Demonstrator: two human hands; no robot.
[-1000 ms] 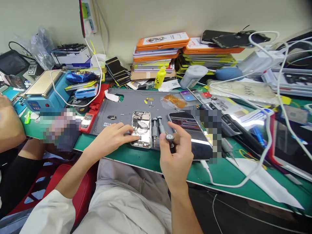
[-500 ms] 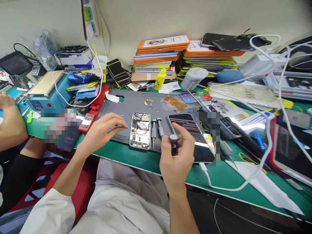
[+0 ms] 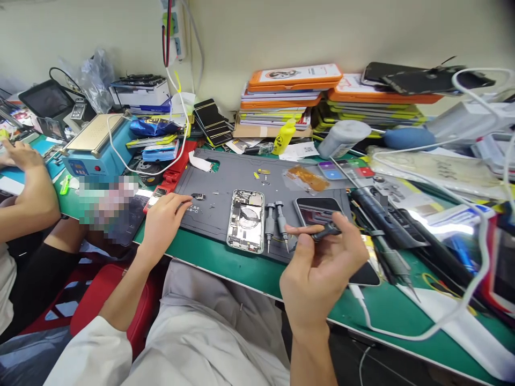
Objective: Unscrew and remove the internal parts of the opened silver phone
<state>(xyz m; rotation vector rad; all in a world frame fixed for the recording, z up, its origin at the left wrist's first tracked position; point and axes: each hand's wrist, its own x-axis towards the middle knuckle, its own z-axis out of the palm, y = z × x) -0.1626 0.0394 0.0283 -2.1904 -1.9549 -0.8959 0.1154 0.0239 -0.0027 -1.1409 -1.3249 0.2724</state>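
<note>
An opened phone (image 3: 245,221), its inner parts bare, lies on the dark grey work mat (image 3: 225,171). To its left, my left hand (image 3: 164,221) pinches at the edge of a small black-and-silver phone part (image 3: 198,197) just above or on the mat. My right hand (image 3: 322,268) is wrapped around a dark screwdriver (image 3: 326,231), tilted sideways in the fingers; its tip cannot be made out. Two grey screwdrivers (image 3: 270,228) lie right of the opened phone. Partly behind my right hand rests a phone with a dark screen (image 3: 317,209).
Boxes and cases (image 3: 281,102) are stacked along the wall beside a yellow bottle (image 3: 284,136). A blue heating machine (image 3: 98,147) stands at left, near another person's arm (image 3: 30,198). A white cable (image 3: 418,336) loops across the right side.
My left hand has moved left, and its fingers have closed at the small phone part. My right hand has turned the screwdriver from upright to sideways. The view has shifted left.
</note>
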